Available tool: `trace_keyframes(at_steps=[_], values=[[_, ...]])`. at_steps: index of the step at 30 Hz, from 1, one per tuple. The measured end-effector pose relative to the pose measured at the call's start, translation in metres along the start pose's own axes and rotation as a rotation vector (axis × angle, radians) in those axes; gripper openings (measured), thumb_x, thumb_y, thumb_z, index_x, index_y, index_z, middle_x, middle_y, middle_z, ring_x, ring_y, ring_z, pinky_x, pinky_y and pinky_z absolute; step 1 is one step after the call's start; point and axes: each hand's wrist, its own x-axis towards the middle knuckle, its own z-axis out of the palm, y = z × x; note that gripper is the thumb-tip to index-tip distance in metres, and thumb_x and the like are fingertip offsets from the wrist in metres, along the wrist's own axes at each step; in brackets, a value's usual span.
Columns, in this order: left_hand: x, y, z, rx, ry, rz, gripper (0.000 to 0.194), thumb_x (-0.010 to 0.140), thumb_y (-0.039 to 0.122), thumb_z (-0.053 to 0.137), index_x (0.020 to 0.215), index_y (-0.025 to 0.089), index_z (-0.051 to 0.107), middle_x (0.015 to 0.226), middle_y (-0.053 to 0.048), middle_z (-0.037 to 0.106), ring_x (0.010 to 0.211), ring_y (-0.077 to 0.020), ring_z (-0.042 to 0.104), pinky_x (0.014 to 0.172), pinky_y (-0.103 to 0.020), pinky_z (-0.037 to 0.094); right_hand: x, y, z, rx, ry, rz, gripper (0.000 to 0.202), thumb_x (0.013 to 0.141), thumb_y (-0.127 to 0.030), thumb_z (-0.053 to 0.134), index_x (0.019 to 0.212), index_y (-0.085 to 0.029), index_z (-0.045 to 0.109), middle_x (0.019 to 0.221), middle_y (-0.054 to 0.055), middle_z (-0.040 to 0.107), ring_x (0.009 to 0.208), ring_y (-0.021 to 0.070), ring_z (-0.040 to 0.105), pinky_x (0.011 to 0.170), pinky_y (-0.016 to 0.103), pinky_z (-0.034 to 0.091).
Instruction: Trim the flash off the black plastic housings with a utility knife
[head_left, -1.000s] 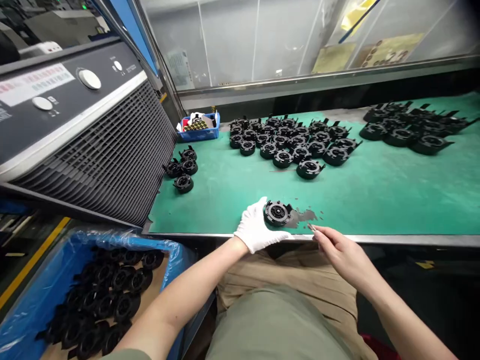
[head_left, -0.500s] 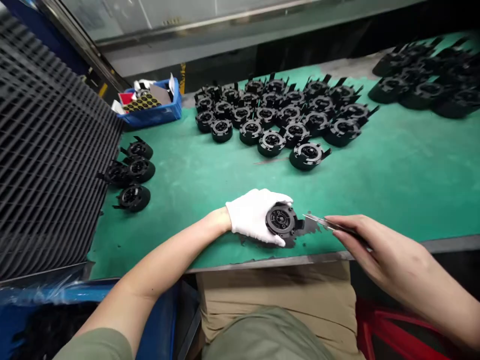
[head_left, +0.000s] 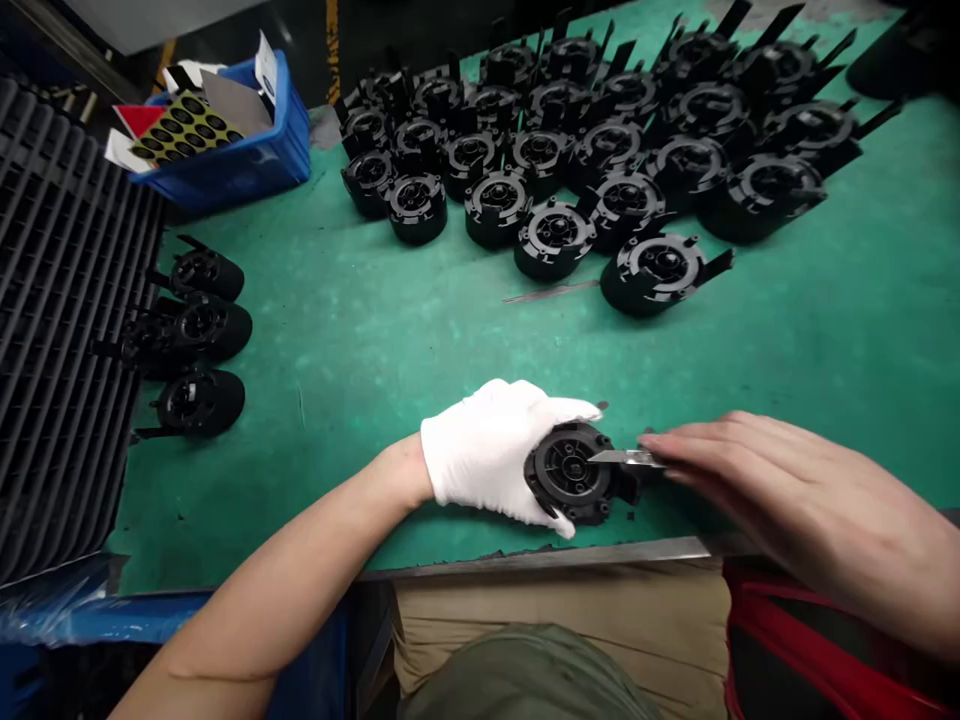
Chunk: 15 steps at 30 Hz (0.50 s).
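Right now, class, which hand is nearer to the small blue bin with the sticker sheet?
Left. The gloved left hand is below and right of the blue bin; the right hand, holding a knife, is farther right.

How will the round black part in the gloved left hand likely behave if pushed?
The round black part looks like moulded plastic, so probably stiff and fairly light. Its wide body should slide rather than tip, though its side tab might catch.
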Motion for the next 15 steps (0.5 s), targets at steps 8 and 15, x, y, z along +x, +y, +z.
trace_keyframes(at_steps=[8, 15], values=[[0.002, 0.007, -0.008, 0.012, -0.027, -0.020, 0.098, 0.085, 0.067, 0.120, 0.164, 0.024, 0.081, 0.151, -0.013, 0.097, 0.140, -0.0467, 0.094, 0.114, -0.050, 0.074, 0.016, 0.012, -0.005, 0.017, -0.070, -0.103, 0.049, 0.129, -0.021, 0.057, 0.166, -0.041, 0.082, 0.135, 0.003, 0.097, 0.105, 0.0244, 0.090, 0.083, 0.037, 0.071], [0.001, 0.004, -0.014, -0.002, -0.067, 0.007, 0.097, 0.088, 0.070, 0.116, 0.166, 0.025, 0.080, 0.141, -0.013, 0.098, 0.131, -0.0444, 0.095, 0.112, -0.047, 0.071, 0.007, 0.016, -0.004, -0.007, 0.015, -0.053, 0.037, 0.131, -0.037, 0.066, 0.163, -0.039, 0.084, 0.122, 0.005, 0.094, 0.097, 0.0253, 0.089, 0.082, 0.037, 0.071]])
